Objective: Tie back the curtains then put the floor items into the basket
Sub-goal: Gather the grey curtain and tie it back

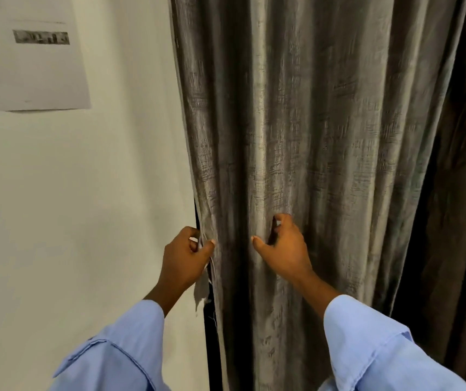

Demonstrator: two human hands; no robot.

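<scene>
One grey-brown, sheened woven curtain [296, 136] hangs vertically, long axis up-down, right of the cream wall [85, 193]. A darker brown panel [457, 193] hangs at its right. Left hand [186, 258] pinches the curtain's left edge; right hand [282, 249], fingers curled into a central fold, grips there. Fabric to gather lies rightward. No tie-back visible.

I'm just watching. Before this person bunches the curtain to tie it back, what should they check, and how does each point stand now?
1. Left hand holds the grey curtain by its edge: ok, fingers curl round the edge beside the wall.
2. Right hand has a fold: ok, fingers tucked into a pleat.
3. Tieback within reach: cannot tell, none in view.
4. Curtain hangs free, not snagged: cannot tell, top and bottom out of frame.
5. Darker curtain on the right stays out of the bunch: ok, neither hand touches it.
</scene>
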